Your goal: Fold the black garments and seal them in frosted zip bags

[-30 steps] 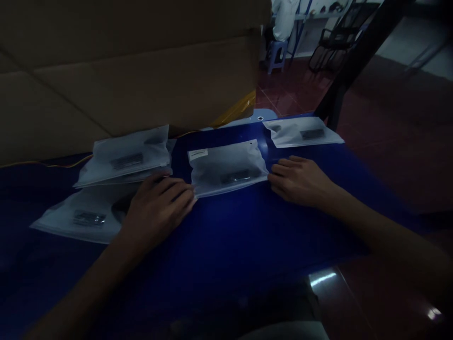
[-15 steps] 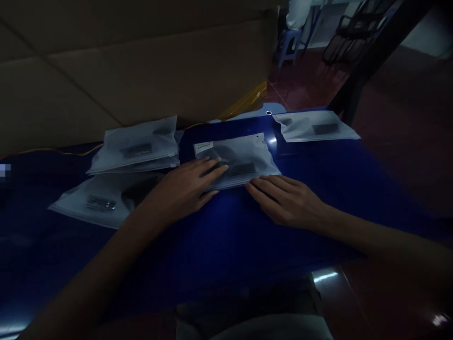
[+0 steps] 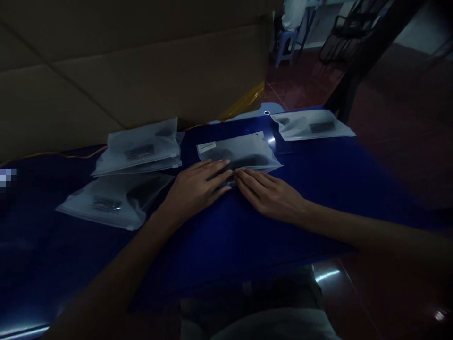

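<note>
Across a blue tabletop [image 3: 219, 245], a large cardboard carton [image 3: 134, 71] stands along the far side. Beside it: a stack of frosted zip bags [image 3: 139, 148], a single bag [image 3: 109, 200] nearer the left hand, and another bag [image 3: 311, 125] far right, each with a dark item inside. Centre: one frosted zip bag [image 3: 233, 153] with a white label [image 3: 206, 147], lying flat. Left hand [image 3: 196, 186] and right hand [image 3: 269, 196] lie on the table, left fingers [image 3: 215, 172] and right fingertips [image 3: 244, 177] meeting on the bag's near edge; whether they grip it cannot be told.
</note>
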`<action>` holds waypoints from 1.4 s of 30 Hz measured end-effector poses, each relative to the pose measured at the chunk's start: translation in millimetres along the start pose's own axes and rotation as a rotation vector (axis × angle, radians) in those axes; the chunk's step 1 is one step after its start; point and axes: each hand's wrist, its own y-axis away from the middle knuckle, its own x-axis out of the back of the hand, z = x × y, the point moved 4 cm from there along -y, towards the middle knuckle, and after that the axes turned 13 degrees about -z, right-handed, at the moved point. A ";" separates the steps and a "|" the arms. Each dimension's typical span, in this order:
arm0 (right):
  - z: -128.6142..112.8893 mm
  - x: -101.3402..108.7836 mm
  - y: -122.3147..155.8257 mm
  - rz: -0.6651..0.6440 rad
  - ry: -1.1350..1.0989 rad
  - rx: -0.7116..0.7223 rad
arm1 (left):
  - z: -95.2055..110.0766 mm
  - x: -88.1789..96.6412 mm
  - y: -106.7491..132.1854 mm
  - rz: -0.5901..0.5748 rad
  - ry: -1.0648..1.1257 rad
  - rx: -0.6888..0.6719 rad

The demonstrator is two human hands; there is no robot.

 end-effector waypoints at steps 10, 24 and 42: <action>-2.2 -5.7 -11.7 -0.089 -0.086 -0.047 | -7.6 -5.6 0.6 0.062 0.079 0.112; 12.1 -9.0 -11.9 -0.063 -0.279 -0.121 | -4.6 11.3 -1.9 0.142 0.037 0.246; 30.9 -29.2 -15.0 -0.163 -0.389 -0.310 | 15.0 9.0 -4.9 0.167 0.208 0.228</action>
